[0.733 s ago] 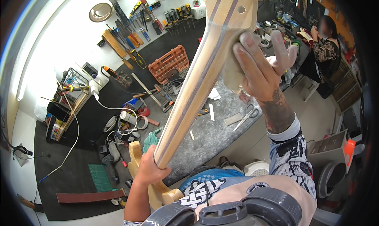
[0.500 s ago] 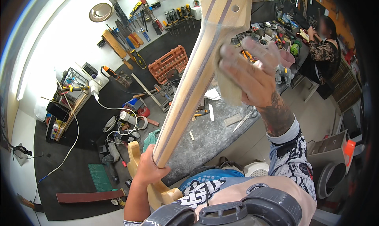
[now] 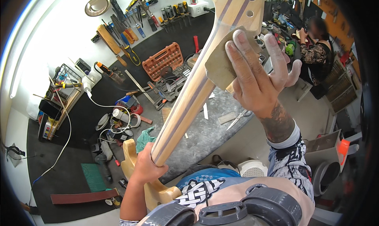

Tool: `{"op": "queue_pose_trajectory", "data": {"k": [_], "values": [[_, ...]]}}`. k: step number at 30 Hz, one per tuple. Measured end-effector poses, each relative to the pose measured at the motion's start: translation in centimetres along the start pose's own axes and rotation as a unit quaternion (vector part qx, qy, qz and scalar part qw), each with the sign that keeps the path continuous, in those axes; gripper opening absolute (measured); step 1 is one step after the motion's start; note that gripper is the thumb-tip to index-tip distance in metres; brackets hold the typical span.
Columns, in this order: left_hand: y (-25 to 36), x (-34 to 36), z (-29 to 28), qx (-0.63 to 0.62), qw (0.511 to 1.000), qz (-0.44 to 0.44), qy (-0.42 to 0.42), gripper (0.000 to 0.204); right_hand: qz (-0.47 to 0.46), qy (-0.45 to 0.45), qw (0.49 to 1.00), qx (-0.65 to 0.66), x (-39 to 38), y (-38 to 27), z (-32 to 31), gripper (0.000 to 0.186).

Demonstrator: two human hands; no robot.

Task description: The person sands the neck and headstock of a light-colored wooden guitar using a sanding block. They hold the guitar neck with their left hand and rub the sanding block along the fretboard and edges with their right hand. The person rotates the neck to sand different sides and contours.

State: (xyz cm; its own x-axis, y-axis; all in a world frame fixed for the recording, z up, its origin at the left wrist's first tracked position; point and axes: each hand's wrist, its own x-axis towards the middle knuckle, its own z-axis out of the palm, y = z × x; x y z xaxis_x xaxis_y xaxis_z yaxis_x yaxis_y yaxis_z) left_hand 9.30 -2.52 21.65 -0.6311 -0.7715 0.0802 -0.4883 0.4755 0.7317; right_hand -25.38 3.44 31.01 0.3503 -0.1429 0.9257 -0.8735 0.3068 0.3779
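Observation:
A pale wooden guitar neck (image 3: 183, 111) with dark lengthwise stripes slants up and away from me, its back side facing up. At its far end the headstock (image 3: 239, 7) shows round holes. The light wooden guitar body (image 3: 129, 153) lies at the near end, partly hidden behind my left arm. My left hand (image 3: 149, 167) is wrapped round the neck close to the body. Near the headstock my right hand (image 3: 256, 74) presses a sheet of sandpaper (image 3: 219, 62) onto the neck with two dusty fingers, the other fingers spread apart; its thumb is mostly hidden.
Below the neck is a grey dusty workbench (image 3: 197, 135) with scissors (image 3: 239, 119) and a green cloth (image 3: 145, 139). An orange socket case (image 3: 162, 60) stands further back. Tools hang on the wall. At the far right a person (image 3: 316, 48) works at another bench.
My right hand has gone from a blurred, tilted pose beside the neck to lying over it with the sandpaper near the headstock. The neck's far end has shifted slightly right; my left hand keeps its grip.

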Motion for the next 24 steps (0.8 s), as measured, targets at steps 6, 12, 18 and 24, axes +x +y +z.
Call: {"op": "queue_pose_trajectory", "data": {"k": [6, 12, 18, 24], "values": [[0.1, 0.2, 0.1, 0.02, 0.999, -0.019, -0.031, 0.05, 0.042, -0.1, 0.977, 0.182, 0.4, -0.7, -4.3, 0.03], [0.3, 0.9, 0.9, 0.033, 0.999, 0.002, -0.035, 0.047, 0.002, -0.097, 0.995, 0.004, -1.3, 1.4, -2.4, 0.032], [0.0, 1.6, 2.3, 0.031, 0.998, 0.003, -0.05, 0.048, -0.109, -0.202, 0.963, 0.141, -4.9, -1.8, -4.1, 0.037], [-0.4, 2.6, 4.5, 0.036, 0.996, -0.012, -0.079, 0.048, -0.128, -0.252, 0.93, 0.235, -9.7, -4.4, -5.2, 0.041]]}}
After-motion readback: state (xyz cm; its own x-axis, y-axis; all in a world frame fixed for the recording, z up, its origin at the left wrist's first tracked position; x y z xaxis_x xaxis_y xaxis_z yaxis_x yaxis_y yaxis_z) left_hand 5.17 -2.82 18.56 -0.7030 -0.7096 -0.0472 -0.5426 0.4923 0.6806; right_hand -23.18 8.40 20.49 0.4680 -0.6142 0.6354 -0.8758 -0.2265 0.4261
